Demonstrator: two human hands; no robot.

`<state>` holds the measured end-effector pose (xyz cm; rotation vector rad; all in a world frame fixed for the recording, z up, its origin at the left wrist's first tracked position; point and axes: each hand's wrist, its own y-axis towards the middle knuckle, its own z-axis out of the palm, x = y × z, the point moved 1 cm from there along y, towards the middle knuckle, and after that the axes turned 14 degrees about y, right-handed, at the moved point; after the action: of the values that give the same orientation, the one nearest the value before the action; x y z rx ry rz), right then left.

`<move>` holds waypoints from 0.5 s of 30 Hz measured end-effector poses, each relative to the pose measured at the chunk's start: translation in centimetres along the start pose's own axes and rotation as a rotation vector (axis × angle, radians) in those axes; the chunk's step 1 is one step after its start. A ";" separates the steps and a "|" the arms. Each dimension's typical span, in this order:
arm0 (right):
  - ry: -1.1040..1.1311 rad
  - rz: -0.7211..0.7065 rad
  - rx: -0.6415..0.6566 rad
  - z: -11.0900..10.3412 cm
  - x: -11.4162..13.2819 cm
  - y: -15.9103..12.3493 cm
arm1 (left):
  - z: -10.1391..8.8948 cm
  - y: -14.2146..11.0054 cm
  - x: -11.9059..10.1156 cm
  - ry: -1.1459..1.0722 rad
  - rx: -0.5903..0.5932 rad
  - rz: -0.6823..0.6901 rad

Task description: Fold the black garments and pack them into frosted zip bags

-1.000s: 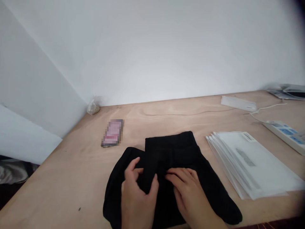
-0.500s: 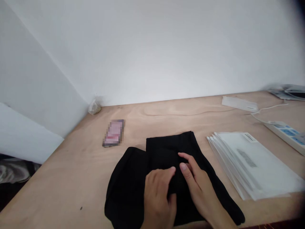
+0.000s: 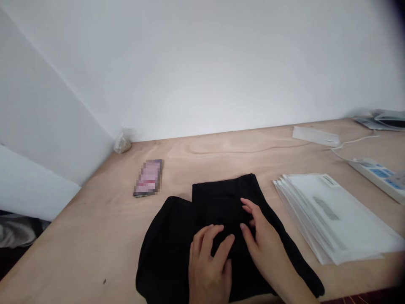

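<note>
Loosely curled and parted, the fingers of the bare left hand (image 3: 209,264) rested on the matte black cloth garment (image 3: 171,240), the thumb apart from them; the bare right hand (image 3: 265,238) was also open, with a gap between thumb and index finger, its fingertips at the cloth, though whether they pressed it could not be told. Flat on the pale brown wooden table (image 3: 79,236), the garment had a squared upper panel, a rounded bulge on the left and a tapering part slanting towards the near right; its lower part ran under both hands to the table's near edge, where the frame cut some of it off. Wood showed between its upper left side and the flat, pixelated pink-screened phone (image 3: 148,177); a narrower strip separated its right side from the fanned stack of white translucent plastic sleeves (image 3: 341,219); beyond its top edge, more wood reached the plain white wall (image 3: 221,67).
</note>
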<state>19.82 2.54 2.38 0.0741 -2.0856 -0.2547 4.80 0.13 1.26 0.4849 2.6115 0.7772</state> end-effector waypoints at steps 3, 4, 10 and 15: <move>-0.067 -0.059 -0.019 0.2 -0.5 0.0 | 0.0 0.5 -0.1 0.026 0.016 0.062; -0.087 -0.068 -0.021 0.2 -0.6 0.0 | -0.1 0.6 -0.2 0.031 0.014 0.086; -0.311 -0.098 -0.055 0.2 0.0 0.0 | -0.3 1.2 -0.3 0.041 0.097 0.099; -0.392 -0.285 0.142 1.2 0.6 0.3 | -1.0 1.5 0.0 0.003 0.149 0.089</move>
<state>18.52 2.94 2.38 0.4400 -2.4813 -0.3125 4.65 0.88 2.89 0.6464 2.6787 0.6125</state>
